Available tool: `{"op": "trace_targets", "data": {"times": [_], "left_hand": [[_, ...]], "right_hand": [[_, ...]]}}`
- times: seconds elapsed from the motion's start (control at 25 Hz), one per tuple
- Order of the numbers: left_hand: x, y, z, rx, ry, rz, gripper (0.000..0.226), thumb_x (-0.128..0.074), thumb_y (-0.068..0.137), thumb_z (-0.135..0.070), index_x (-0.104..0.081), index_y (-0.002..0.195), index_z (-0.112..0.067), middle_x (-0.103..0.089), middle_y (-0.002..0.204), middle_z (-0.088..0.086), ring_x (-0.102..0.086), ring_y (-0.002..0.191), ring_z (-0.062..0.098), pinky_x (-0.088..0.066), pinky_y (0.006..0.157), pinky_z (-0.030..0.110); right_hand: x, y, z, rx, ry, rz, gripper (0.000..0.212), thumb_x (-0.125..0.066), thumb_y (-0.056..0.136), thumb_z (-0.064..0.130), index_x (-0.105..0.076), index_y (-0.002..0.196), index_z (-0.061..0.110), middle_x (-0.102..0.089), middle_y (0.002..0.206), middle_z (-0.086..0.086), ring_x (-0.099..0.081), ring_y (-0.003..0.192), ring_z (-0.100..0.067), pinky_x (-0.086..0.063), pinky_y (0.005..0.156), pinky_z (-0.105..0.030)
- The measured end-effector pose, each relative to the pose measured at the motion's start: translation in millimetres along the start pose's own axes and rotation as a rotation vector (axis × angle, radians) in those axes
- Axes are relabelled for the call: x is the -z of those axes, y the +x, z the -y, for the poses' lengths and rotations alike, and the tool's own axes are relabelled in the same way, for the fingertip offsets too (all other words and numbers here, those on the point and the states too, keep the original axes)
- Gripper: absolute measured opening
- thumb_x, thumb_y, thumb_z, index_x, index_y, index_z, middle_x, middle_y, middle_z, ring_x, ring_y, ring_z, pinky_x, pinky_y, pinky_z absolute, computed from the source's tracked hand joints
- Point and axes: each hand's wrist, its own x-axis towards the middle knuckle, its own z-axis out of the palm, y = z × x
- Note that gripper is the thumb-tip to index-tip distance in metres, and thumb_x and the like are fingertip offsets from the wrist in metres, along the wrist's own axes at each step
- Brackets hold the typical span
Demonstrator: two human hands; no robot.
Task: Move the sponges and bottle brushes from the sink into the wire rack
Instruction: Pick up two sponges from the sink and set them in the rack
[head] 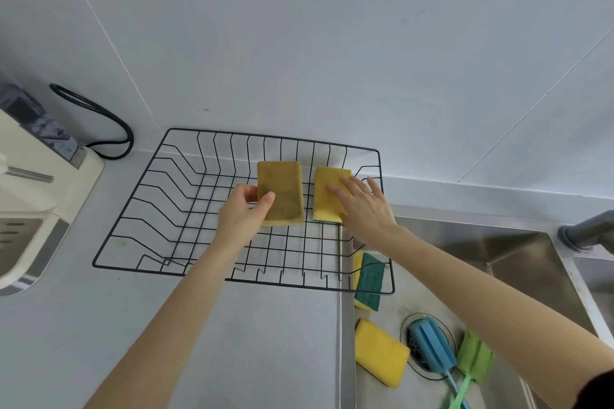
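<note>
A black wire rack (156,209) stands on the grey counter. Two sponges lie in it side by side: a dull brownish-yellow sponge (282,186) and a bright yellow sponge (327,206). My left hand (241,219) pinches the near left edge of the brownish sponge. My right hand (363,206) rests flat on the yellow sponge with its fingers spread. In the steel sink (518,252) lie a green-and-yellow sponge (368,280), a yellow sponge (380,352), a blue bottle brush (430,349) over the drain and a green bottle brush (475,358).
A cream appliance (36,196) with a black cord (99,123) stands at the left of the counter. A dark tap base (584,232) sits at the sink's far right. The rack's right end overhangs the sink edge. A white wall rises behind.
</note>
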Motion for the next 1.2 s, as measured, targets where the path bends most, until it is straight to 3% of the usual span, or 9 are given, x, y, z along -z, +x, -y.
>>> {"op": "trace_targets", "data": {"times": [0.36, 0.52, 0.68, 1.2], "left_hand": [[-40, 41, 5, 0.022, 0.179, 0.059, 0.037, -0.046, 0.092, -0.025, -0.047, 0.12, -0.001, -0.056, 0.125, 0.016, -0.052, 0.115, 0.029, -0.036, 0.082, 0.029], [-43, 44, 8, -0.039, 0.149, 0.142, 0.057, -0.053, 0.088, -0.029, -0.031, 0.136, -0.009, -0.041, 0.14, 0.012, -0.043, 0.126, 0.026, -0.038, 0.099, 0.034], [-44, 40, 9, -0.1, 0.278, 0.324, 0.084, -0.064, 0.081, -0.025, -0.01, 0.145, -0.015, -0.019, 0.151, 0.011, -0.023, 0.139, 0.024, -0.021, 0.113, 0.033], [-34, 7, -12, -0.218, 0.543, 0.306, 0.071, -0.058, 0.085, -0.028, -0.02, 0.143, -0.01, -0.02, 0.152, 0.014, -0.025, 0.138, 0.028, -0.025, 0.112, 0.036]], "right_hand": [[-9, 5, -5, 0.039, 0.014, -0.045, 0.063, -0.049, 0.093, 0.015, -0.017, 0.147, 0.025, -0.016, 0.157, -0.008, -0.008, 0.147, -0.022, 0.003, 0.12, -0.039], [-11, 4, -4, 0.04, 0.016, -0.054, 0.065, -0.049, 0.092, 0.014, -0.015, 0.147, 0.025, -0.015, 0.157, -0.008, -0.007, 0.147, -0.023, 0.004, 0.12, -0.039], [-11, 4, -4, 0.034, 0.024, -0.061, 0.064, -0.048, 0.093, 0.015, -0.015, 0.147, 0.025, -0.015, 0.158, -0.008, -0.007, 0.147, -0.022, 0.004, 0.12, -0.039], [19, -28, 0, 0.069, 0.224, 0.016, 0.065, -0.048, 0.093, 0.03, -0.016, 0.148, 0.019, -0.016, 0.158, -0.01, -0.009, 0.147, -0.023, -0.002, 0.12, -0.036]]}}
